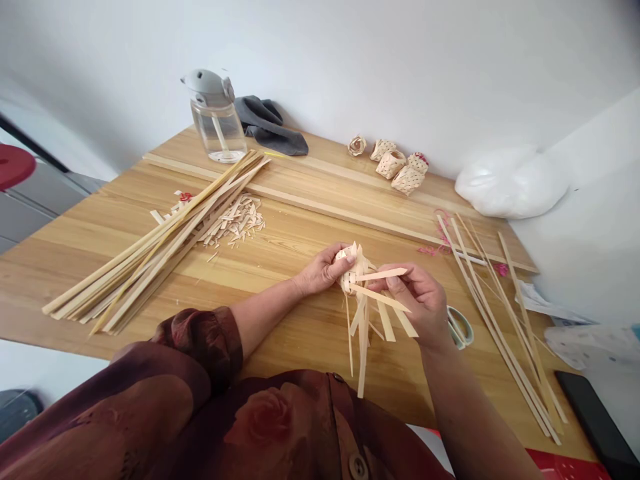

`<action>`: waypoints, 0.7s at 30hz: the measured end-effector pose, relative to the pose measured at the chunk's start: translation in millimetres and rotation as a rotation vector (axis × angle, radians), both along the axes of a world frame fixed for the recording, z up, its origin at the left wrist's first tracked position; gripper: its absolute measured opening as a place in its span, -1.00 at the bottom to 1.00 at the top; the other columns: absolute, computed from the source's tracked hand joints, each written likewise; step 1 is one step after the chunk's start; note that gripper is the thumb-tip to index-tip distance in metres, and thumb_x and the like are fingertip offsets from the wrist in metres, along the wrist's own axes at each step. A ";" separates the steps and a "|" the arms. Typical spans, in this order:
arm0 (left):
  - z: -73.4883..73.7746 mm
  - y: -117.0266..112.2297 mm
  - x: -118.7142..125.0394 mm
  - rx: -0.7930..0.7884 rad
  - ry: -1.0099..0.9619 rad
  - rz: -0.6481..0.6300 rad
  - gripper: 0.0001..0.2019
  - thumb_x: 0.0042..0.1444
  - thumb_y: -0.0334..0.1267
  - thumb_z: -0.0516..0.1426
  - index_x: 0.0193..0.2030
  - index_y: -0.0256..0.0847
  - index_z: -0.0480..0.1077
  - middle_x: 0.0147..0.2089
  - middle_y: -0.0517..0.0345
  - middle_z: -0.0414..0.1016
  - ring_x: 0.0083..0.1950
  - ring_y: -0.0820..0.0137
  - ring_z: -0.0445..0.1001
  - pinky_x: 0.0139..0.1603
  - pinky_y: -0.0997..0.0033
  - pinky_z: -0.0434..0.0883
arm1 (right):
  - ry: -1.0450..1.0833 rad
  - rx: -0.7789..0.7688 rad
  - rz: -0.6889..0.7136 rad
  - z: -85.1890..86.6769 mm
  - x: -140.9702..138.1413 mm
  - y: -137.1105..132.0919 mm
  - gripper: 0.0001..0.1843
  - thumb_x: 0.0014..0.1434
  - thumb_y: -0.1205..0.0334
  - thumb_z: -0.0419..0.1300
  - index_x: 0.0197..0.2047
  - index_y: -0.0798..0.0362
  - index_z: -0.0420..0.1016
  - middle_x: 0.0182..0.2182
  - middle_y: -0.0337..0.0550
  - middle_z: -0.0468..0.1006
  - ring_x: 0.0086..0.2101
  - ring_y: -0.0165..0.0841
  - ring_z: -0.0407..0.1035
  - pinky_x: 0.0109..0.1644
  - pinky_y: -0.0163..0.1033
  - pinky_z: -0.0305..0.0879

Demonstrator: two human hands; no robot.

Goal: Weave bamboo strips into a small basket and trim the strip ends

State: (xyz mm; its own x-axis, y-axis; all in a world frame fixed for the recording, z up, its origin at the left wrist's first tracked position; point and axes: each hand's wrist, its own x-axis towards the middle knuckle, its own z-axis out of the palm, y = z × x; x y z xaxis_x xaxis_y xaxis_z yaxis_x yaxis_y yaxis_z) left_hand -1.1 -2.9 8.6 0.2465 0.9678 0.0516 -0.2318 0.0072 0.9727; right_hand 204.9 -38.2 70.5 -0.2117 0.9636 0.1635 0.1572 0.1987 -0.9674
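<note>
A small woven basket (345,277) of pale flat strips is held up over the table, with several loose strip ends fanning out below and to its right. My left hand (327,268) is closed around its left side, thumb pressed on the weave. At the right, my right hand (417,297) pinches one of the pale strips (383,274) sticking out of the basket between thumb and fingers. Another pointed strip end lies just below that one, near the thumb. Behind my right wrist, scissors (466,327) with pale handles rest partly hidden.
Long strips (165,247) are heaped at left beside a pile of cut scraps (240,217). A water bottle (219,120), a dark cloth (273,127) and several finished woven pieces (393,163) stand along the back. More strips (500,333), a white bag (510,183) and a phone (595,420) lie at right.
</note>
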 end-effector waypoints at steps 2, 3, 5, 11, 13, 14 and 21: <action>1.1 0.3 0.1 -0.016 -0.009 -0.004 -0.39 0.13 0.26 0.22 0.04 -0.27 0.39 -0.22 0.13 0.52 -0.26 0.42 0.46 -0.21 0.44 0.42 | -0.039 0.063 0.047 -0.4 1.6 -1.3 -0.87 0.31 0.15 0.34 -0.13 -0.01 0.62 -0.31 -0.12 0.71 -0.31 -0.26 0.63 -0.18 -0.17 0.59; 1.4 0.7 0.1 -0.022 -0.017 -0.004 -0.38 0.12 0.27 0.23 0.03 -0.27 0.39 -0.22 0.13 0.52 -0.27 0.42 0.46 -0.21 0.44 0.42 | -0.078 0.129 0.080 0.4 2.0 -2.2 -0.93 0.30 0.20 0.35 -0.16 -0.02 0.63 -0.28 -0.12 0.71 -0.27 -0.26 0.63 -0.13 -0.16 0.59; 1.6 1.8 0.2 -0.029 -0.038 0.004 -0.37 0.11 0.28 0.23 0.00 -0.28 0.39 -0.26 0.15 0.51 -0.29 0.43 0.45 -0.23 0.44 0.41 | -0.192 0.311 0.133 2.5 1.6 -4.9 -0.95 0.26 0.31 0.37 -0.23 -0.04 0.66 -0.21 -0.12 0.70 -0.19 -0.26 0.62 -0.03 -0.15 0.58; 2.5 3.9 -0.2 -0.032 -0.074 0.026 -0.42 0.10 0.25 0.24 -0.04 -0.27 0.40 -0.30 0.18 0.50 -0.30 0.43 0.45 -0.24 0.45 0.39 | -0.495 0.756 0.162 -0.1 -6.8 -15.5 -0.61 0.27 0.53 0.26 0.06 -0.05 0.67 0.01 -0.02 0.67 0.01 -0.21 0.58 0.16 -0.09 0.54; 4.5 3.3 -0.9 -0.027 -0.060 0.044 -0.43 0.11 0.24 0.23 -0.06 -0.27 0.41 -0.29 0.16 0.52 -0.26 0.41 0.46 -0.22 0.45 0.39 | -0.566 0.817 0.224 -4.0 -8.8 -17.6 -0.58 0.26 0.57 0.21 0.07 -0.02 0.65 0.04 -0.01 0.66 0.07 -0.15 0.54 0.20 -0.02 0.51; 5.6 2.8 -1.2 -0.028 -0.053 0.053 -0.44 0.11 0.24 0.23 -0.06 -0.27 0.42 -0.28 0.16 0.52 -0.26 0.41 0.47 -0.21 0.44 0.39 | -0.596 0.838 0.259 -5.9 -9.5 -18.3 -0.58 0.25 0.58 0.20 0.05 0.00 0.64 0.03 -0.02 0.67 0.09 -0.13 0.52 0.21 0.01 0.50; 7.4 0.5 -0.5 -0.067 -0.094 0.023 -0.41 0.08 0.24 0.26 -0.02 -0.27 0.39 -0.31 0.20 0.50 -0.33 0.47 0.42 -0.28 0.48 0.38 | -0.593 0.828 0.223 -6.8 -17.8 -24.0 -0.72 0.24 0.51 0.23 -0.06 -0.01 0.55 -0.22 -0.11 0.70 0.00 -0.11 0.56 0.12 0.00 0.54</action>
